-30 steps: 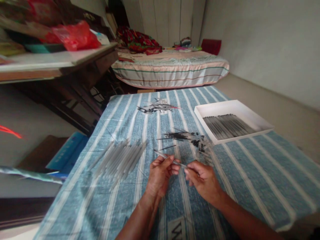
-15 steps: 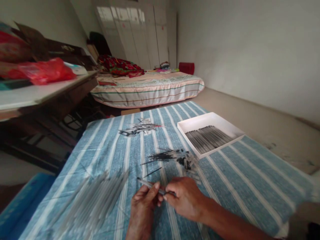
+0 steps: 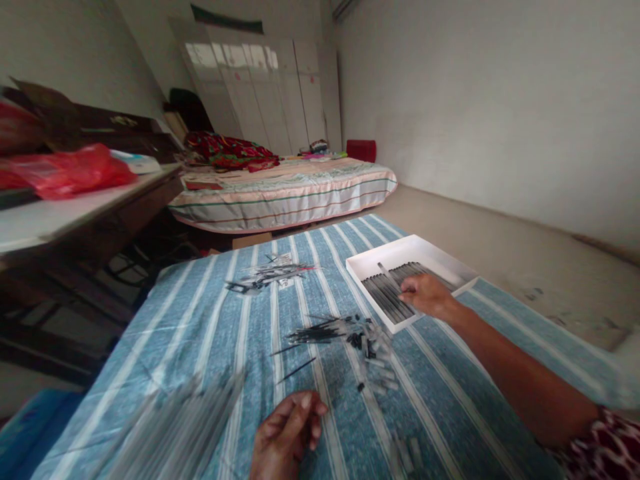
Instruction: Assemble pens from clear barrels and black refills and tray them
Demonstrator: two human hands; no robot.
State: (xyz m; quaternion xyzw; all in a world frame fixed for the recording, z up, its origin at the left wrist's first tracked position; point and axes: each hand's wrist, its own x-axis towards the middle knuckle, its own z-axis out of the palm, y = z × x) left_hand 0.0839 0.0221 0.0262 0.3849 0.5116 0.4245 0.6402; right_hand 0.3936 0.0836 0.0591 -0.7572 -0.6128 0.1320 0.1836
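My right hand [image 3: 426, 295] is over the white box [image 3: 367, 285] at the right, its fingers pinched on a grey pen [image 3: 384, 270] held at a slant. Beneath it, a row of dark pens [image 3: 383, 297] lies side by side in the box. Low in the middle, my left hand [image 3: 289, 427] hovers above the striped cloth, fingers curled in and thumb against them, with nothing visible in it. Just beyond that hand lies a single thin black refill [image 3: 296, 370]. A heap of black refills [image 3: 320, 331] and a scatter of small caps [image 3: 373, 343] are farther up.
Clear grey tubes [image 3: 185, 427] lie in a bundle at the lower left. More thin parts [image 3: 270, 275] are piled at the far side of the blue striped cloth [image 3: 200, 307]. A side table [image 3: 50, 220] bearing a red plastic bag [image 3: 75, 172] stands left; a bed [image 3: 300, 193] is behind.
My right hand has left my left hand and moved up and right to the box with the pen. My left hand has let go of the pen and stays low.
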